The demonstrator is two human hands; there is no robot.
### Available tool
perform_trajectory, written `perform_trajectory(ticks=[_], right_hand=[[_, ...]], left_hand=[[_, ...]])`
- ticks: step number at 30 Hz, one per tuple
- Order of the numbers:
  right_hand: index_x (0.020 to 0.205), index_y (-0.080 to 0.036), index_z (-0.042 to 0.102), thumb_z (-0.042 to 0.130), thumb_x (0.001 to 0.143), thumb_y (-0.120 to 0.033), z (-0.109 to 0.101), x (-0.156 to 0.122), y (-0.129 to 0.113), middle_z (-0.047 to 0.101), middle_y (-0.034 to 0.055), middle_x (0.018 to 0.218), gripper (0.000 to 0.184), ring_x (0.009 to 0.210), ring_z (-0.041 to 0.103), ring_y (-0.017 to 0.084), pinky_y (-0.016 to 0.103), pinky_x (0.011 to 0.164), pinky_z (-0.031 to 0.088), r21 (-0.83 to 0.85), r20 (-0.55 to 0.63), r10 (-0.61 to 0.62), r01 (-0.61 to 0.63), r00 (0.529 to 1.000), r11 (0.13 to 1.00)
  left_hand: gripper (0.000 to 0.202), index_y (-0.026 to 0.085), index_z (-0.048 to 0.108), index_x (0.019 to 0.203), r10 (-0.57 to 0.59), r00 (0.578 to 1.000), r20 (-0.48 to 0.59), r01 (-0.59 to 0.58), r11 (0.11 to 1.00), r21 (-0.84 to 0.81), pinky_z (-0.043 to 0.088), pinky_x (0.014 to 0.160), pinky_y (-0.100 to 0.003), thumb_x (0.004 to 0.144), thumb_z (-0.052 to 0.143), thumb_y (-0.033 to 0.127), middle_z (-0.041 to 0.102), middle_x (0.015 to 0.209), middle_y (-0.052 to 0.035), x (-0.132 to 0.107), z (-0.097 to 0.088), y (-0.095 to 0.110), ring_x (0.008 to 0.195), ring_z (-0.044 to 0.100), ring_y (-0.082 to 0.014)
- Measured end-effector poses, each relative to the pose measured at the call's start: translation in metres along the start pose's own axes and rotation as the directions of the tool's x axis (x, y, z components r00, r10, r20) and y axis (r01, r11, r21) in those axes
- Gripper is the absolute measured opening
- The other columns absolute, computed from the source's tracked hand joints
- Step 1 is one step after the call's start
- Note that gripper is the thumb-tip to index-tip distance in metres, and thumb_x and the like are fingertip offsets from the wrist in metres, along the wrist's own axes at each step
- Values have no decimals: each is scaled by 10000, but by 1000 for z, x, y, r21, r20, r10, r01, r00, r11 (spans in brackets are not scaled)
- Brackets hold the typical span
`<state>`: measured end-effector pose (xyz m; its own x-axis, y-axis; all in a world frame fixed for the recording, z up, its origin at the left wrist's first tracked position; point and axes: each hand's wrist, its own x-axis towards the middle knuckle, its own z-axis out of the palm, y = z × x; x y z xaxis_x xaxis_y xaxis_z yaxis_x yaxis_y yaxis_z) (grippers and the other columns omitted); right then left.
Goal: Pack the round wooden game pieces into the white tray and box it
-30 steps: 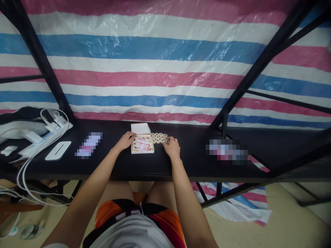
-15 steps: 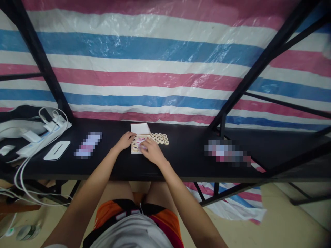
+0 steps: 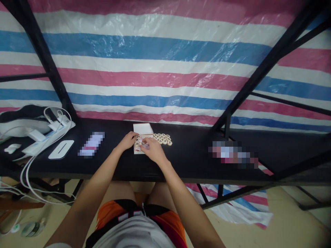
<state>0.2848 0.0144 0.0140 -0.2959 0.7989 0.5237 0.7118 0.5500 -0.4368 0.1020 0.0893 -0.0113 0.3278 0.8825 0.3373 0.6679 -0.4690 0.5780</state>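
Observation:
A small white box (image 3: 136, 152) full of round Chinese chess pieces sits on the black desk, its lid (image 3: 143, 128) folded back behind it. Some pieces carry black marks; a pinkish-white wrapping or sheet (image 3: 140, 140) lies among them. My left hand (image 3: 128, 140) rests at the box's back left edge, fingers curled against it. Over the box's right side, my right hand (image 3: 154, 148) has its thumb and fingers bent down together into it; whatever they pinch is hidden. Several loose chess pieces (image 3: 164, 141) lie in rows right of the box, close behind my right hand.
On the desk (image 3: 188, 158), a blurred-out phone-like object (image 3: 91, 144) and a white flat device (image 3: 61, 149) lie to the left. White cables and a power strip (image 3: 38, 143) crowd the far left. Another blurred object (image 3: 232, 153) lies right, near a black metal post (image 3: 227, 125).
My right hand has shifted slightly within the box, and red marks now show at its front left where a black-marked piece was. My left hand stays at the edge. The view has turned slightly left.

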Motion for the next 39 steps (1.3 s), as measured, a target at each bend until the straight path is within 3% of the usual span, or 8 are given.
perform_trajectory(ticks=[4,7,10,15,20,26,39], right_hand=[[880,-195,591,541,783,-361,-21,-16,39,635,39,855,198,734,551,166,284,732,419,85,-172,238,-227,956,970],[837,-205,581,539,768,-375,-22,-28,62,632,17,798,188,654,538,149,271,681,416,114,-153,395,-380,906,918],[833,-213,581,544,757,-346,-14,-33,71,635,11,792,158,652,550,147,269,675,414,83,-109,462,-455,880,887],[822,-205,602,535,765,-306,-6,-31,73,630,24,795,134,693,577,162,286,709,437,79,-55,435,-430,899,899],[799,-182,625,556,762,-248,-4,-32,78,593,59,947,102,726,586,146,295,747,463,117,-79,366,-356,927,927],[829,-176,629,538,753,-144,2,-32,84,583,28,837,123,767,573,149,283,772,462,127,-39,286,-279,958,952],[862,-190,629,505,803,-183,0,-28,77,576,48,882,137,809,557,175,291,775,432,-64,-26,259,-260,966,964]], left_hand=[[323,151,645,1048,-2,1000,2,2,1000,4,408,977,-333,873,392,249,611,1076,-93,0,-1,0,1024,582,-200],[325,153,645,1046,-6,1000,7,6,1000,7,402,983,-335,873,390,255,613,1075,-93,0,0,0,1029,580,-201],[326,156,645,1046,-9,1000,7,8,1000,7,405,981,-336,875,390,264,613,1080,-94,0,0,0,1032,577,-202],[327,160,642,1057,-15,1000,11,15,1000,21,401,987,-349,870,394,262,612,1085,-91,1,0,-1,1031,575,-207],[330,152,642,1058,-16,1000,11,15,1000,21,400,987,-337,871,391,254,607,1090,-95,1,-1,0,1040,574,-203],[332,136,642,1056,-18,1000,9,18,1000,16,399,985,-329,874,394,258,603,1088,-109,0,-1,1,1044,573,-205],[333,153,644,1063,-13,1000,20,12,1000,26,398,992,-348,873,392,261,606,1092,-101,0,-2,1,1042,574,-215]])
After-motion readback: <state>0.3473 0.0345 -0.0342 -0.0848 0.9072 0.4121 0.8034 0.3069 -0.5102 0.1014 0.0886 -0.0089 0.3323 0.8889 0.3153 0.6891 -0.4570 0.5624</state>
